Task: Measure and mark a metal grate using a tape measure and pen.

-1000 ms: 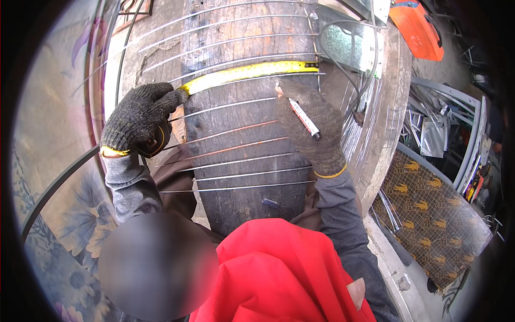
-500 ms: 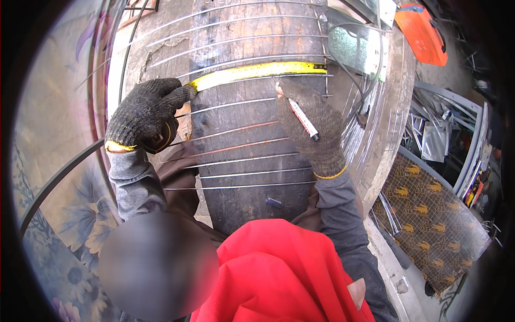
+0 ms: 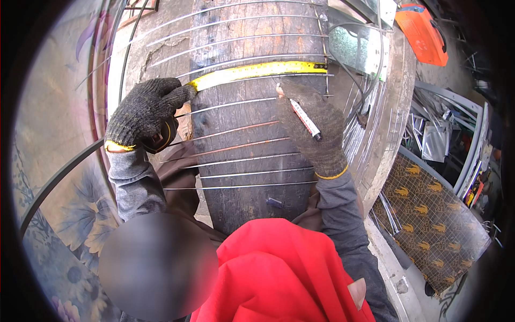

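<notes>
Yellow steel blade [image 3: 257,71] of a tape measure [image 3: 163,138] lies across the dark wooden plank [image 3: 241,209], drawn out from the case at the left to its hooked end at the right, beside the thin crossing rod [image 3: 326,51]. The gloved left hand [image 3: 144,114] is closed around the case, its fingertips at the blade near the plank's left edge. The gloved right hand [image 3: 317,121] pinches a white marker pen [image 3: 303,118] in a writing hold, slanting over the glove; its nib cannot be made out by the fingertips, just below the blade.

Metal rods [image 3: 257,173] lie in a spaced row across the plank, above and below the blade. As far as can be judged, the laying-out is done and the measuring is in hand: the blade is extended next to one rod and the pen is near it. Upper rods reach the crossing rod, while the right hand hides the right ends of several lower ones, so whether those are joined cannot be told. No pen marks can be made out.
</notes>
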The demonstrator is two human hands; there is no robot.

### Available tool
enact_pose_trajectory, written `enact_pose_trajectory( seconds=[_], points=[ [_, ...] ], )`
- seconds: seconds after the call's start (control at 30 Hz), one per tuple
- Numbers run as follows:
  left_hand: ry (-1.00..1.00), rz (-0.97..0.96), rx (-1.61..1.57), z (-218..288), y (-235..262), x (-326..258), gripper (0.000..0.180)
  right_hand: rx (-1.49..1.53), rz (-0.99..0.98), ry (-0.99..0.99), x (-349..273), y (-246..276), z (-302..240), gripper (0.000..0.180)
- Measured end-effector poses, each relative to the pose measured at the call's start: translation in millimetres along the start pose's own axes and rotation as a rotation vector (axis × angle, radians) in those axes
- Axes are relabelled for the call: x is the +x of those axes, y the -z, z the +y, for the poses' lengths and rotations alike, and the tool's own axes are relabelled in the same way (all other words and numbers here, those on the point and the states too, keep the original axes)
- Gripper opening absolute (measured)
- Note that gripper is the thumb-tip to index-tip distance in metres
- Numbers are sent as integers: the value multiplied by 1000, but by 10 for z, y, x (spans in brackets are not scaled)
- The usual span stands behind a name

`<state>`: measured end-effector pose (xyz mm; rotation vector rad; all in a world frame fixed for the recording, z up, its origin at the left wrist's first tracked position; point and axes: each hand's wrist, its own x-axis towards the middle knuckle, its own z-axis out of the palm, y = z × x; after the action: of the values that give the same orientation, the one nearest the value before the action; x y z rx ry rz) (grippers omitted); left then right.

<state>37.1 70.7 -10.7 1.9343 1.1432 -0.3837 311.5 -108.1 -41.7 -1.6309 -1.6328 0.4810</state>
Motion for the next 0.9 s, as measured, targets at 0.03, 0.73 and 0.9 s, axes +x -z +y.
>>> enact_pose_trajectory(
  seconds=[0.03, 0.73, 0.9],
  points=[
    [-4, -8, -4, 7, 0, 4, 34, -21, -18, -5, -11, 19, 5, 33],
    [46, -9, 12, 28, -23, 4, 21, 12, -86, -6, -128, -170, 82, 40],
    [-105, 16, 60, -127, -66, 15, 20, 69, -71, -75, -133, -198, 64, 39]
  ],
)
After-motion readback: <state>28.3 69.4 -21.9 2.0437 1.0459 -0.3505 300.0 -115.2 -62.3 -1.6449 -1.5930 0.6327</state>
